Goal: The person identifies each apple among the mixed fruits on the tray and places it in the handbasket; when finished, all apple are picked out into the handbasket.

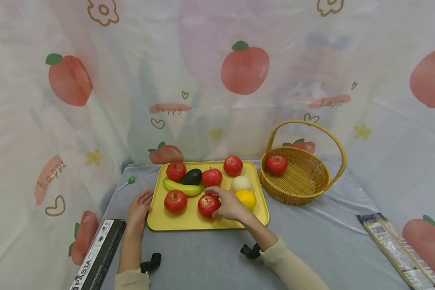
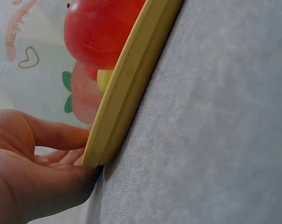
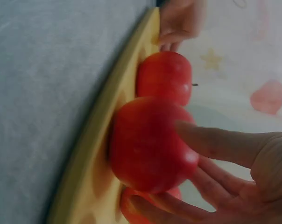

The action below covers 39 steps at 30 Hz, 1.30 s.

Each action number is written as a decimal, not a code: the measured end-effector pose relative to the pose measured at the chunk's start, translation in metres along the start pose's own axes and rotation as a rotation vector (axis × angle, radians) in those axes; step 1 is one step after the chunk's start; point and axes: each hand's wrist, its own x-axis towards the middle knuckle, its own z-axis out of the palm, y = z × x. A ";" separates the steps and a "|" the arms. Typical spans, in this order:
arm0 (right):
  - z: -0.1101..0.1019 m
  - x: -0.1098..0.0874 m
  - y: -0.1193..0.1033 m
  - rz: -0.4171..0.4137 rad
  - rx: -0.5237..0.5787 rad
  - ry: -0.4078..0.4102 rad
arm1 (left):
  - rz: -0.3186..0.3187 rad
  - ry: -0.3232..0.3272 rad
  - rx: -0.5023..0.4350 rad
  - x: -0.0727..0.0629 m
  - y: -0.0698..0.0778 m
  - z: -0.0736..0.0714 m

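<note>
Grey cloth surface (image 1: 203, 257), yellow tray (image 1: 188, 225) on it. Right hand (image 1: 230, 204): fingers curved around front-middle red fruit (image 1: 207, 206). Left hand (image 1: 137, 210): fingers loosely extended, touching tray's left rim.

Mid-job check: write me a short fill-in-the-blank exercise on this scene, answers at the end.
1. The right grip is around a fruit coloured ____.
2. The left grip touches the tray, which is coloured ____.
3. The wicker basket holds exactly ____ red fruit.
4. In the head view, the basket stands to the tray's ____.

Missing words: red; yellow; one; right.
</note>
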 end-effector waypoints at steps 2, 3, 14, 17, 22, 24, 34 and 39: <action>0.005 -0.001 0.000 -0.017 -0.048 -0.006 | -0.005 0.003 0.003 -0.001 -0.002 -0.002; 0.006 -0.001 0.000 -0.021 -0.054 -0.006 | -0.009 0.006 0.005 -0.001 -0.002 -0.002; 0.013 0.002 0.001 0.068 -0.093 0.097 | -0.007 0.019 0.010 0.002 0.000 0.000; 0.012 0.004 0.003 0.086 -0.103 0.128 | -0.008 0.015 0.000 0.003 0.000 0.001; 0.012 0.004 0.007 0.153 -0.059 0.094 | -0.017 0.019 -0.014 0.006 -0.001 0.001; 0.015 0.004 0.009 0.176 -0.038 0.047 | -0.019 0.026 -0.007 0.005 -0.002 0.000; 0.021 0.005 0.010 0.095 -0.011 0.019 | -0.001 0.020 0.003 0.003 0.000 0.000; 0.021 0.006 0.010 0.062 0.000 0.036 | 0.004 0.025 0.022 0.003 -0.001 0.001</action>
